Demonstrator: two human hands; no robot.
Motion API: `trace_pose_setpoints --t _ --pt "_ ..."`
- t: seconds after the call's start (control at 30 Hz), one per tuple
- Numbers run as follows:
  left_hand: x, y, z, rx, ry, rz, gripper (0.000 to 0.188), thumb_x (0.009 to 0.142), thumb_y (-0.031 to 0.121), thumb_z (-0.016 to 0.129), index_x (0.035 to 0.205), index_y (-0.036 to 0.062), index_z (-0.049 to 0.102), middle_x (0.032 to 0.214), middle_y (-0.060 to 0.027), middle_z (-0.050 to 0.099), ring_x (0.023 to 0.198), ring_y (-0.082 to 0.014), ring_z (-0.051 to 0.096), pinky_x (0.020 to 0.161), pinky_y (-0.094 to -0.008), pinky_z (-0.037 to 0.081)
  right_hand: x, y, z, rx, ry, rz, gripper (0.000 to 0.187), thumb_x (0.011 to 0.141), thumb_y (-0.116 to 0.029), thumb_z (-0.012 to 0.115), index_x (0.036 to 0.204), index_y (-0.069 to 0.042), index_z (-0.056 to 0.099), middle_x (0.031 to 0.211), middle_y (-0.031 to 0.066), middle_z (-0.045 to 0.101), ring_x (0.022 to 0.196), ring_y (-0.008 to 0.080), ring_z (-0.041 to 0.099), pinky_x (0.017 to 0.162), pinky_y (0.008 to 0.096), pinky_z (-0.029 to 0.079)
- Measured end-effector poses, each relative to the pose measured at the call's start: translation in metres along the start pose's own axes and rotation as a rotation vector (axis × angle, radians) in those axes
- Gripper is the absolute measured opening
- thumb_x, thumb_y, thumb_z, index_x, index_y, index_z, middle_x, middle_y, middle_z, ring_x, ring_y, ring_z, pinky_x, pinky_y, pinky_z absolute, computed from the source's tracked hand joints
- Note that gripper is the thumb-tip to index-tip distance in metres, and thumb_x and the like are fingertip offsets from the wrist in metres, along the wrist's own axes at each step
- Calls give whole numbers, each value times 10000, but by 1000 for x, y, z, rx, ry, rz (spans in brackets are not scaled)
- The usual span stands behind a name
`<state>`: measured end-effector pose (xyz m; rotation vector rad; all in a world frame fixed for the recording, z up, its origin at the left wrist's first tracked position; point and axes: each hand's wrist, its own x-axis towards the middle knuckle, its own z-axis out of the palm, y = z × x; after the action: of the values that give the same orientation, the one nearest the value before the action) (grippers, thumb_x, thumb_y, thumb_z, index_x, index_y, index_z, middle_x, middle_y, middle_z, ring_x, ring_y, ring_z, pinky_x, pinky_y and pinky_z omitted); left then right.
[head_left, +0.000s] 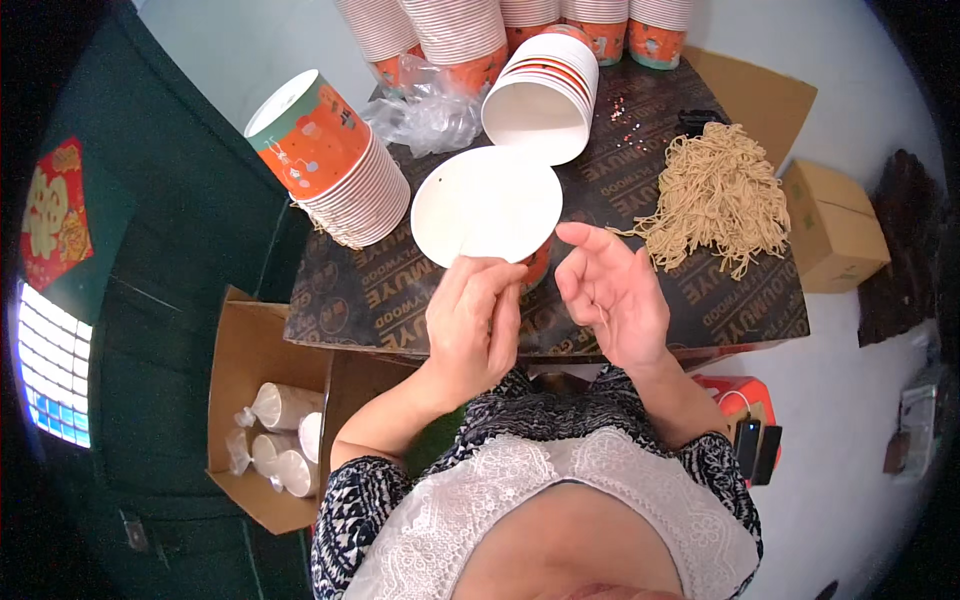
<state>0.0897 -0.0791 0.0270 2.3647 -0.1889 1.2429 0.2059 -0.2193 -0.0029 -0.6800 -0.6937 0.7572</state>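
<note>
A paper bucket [487,205], white inside with an orange outer wall, stands at the table's near middle, with a small dark dot on its inner wall. My left hand [475,320] is at its near rim, fingers pinched together; what they hold, if anything, is hidden. Just right of the bucket, my right hand [617,297] has its palm turned up, its fingers partly curled and apart, with nothing plainly in it. A heap of beige cords [722,200] lies to the right. Behind the bucket, a nested stack of buckets [540,105] lies on its side, mouth toward me.
An upside-down bucket stack [335,160] stands at the left, with cord ends by its base. Clear plastic bags [425,110] lie behind. More bucket stacks [455,40] line the table's back. An open carton [265,490] with wrapped buckets is at lower left; a closed carton [838,225] is at right.
</note>
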Motion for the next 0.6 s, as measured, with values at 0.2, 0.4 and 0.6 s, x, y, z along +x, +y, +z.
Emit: trace_pose_setpoints --t 0.2,0.4,0.6 --pt "-22 26 14 -195 -210 -282 232 798 57 762 970 2 617 759 -100 601 583 -217 585 508 -320 460 8 10 0 -123 75 -173 812 988 -680 221 1354 11 440 900 42 536 587 58 351 519 186 274" --pt "-40 28 43 -461 -216 -568 266 845 107 769 1027 -14 618 694 -17 600 547 -71 524 507 -229 428 14 20 3 -94 189 -299 816 973 -699 246 1307 10 473 917 36 531 593 62 365 521 191 296" --pt "-50 22 56 -555 -94 -475 116 900 17 681 990 -15 614 742 -25 633 641 -57 571 583 -214 468 18 28 -2 -67 229 -288 760 986 -664 278 1274 6 495 912 32 536 596 60 375 517 192 296"
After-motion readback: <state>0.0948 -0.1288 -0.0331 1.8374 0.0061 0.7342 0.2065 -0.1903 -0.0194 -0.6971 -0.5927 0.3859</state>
